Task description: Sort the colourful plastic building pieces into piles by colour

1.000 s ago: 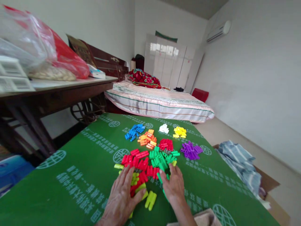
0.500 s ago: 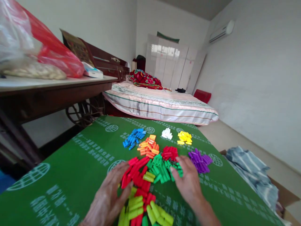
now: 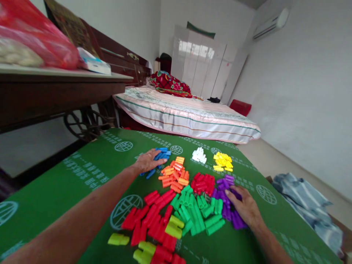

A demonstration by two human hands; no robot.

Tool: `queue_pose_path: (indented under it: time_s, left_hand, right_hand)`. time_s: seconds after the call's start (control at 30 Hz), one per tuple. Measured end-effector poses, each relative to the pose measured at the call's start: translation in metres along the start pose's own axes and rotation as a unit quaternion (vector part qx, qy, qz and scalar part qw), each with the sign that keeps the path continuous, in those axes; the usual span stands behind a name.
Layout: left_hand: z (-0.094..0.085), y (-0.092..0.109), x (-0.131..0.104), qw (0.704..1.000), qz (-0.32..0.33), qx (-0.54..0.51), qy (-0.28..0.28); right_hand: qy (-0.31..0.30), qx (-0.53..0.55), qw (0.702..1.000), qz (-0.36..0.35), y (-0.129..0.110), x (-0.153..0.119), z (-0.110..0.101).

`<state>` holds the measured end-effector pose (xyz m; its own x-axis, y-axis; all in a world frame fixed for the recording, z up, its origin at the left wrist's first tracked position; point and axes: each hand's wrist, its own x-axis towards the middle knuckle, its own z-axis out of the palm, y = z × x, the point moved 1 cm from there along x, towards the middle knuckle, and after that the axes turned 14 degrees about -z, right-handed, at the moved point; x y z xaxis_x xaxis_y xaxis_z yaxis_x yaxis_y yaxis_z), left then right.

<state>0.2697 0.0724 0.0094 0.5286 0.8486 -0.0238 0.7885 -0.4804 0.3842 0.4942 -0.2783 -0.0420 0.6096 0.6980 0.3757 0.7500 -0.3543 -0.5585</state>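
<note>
"Green board (image 3: 231,245) in front, bed (image 3: 189,114) behind. Where are the hands?"

"Left hand (image 3: 147,162) is over the blue pieces (image 3: 164,155), leftmost of the back piles; right hand (image 3: 245,206) is on the purple pieces (image 3: 226,210), at the right. Both curve loosely; I can't tell whether either grips anything."

"How would those handle?"

"Light and stiff, I'd guess, like smooth plastic: apt to slip or roll, hardly fragile. Pinch one across its middle."

"Anything in the way?"

"Green pieces (image 3: 194,214) crowd the purple, with dark red pieces (image 3: 202,183) just beside. Orange pieces (image 3: 174,175) lie near the blue. Farther off, white pieces (image 3: 199,155) and yellow pieces (image 3: 223,160) sit apart; bright red pieces (image 3: 154,218) and lime pieces (image 3: 174,227) mix in front."
</note>
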Motion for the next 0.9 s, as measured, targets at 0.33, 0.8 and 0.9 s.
queue_pose_path:
  time_s: [0.33,0.8,0.9]
  left_hand:
    - [0.013,0.019,-0.034,0.982,0.102,-0.125,-0.096]
    - [0.012,0.078,-0.060,0.916,0.223,-0.152,-0.298]
    - [0.014,0.085,-0.073,0.887,0.222,-0.167,-0.369]
  right_hand:
    - [0.026,0.171,0.982,-0.070,-0.104,-0.034,0.036]
    - [-0.030,0.188,0.958,-0.215,-0.207,-0.071,0.095]
    - [-0.086,0.191,0.934,-0.291,-0.216,-0.079,0.101]
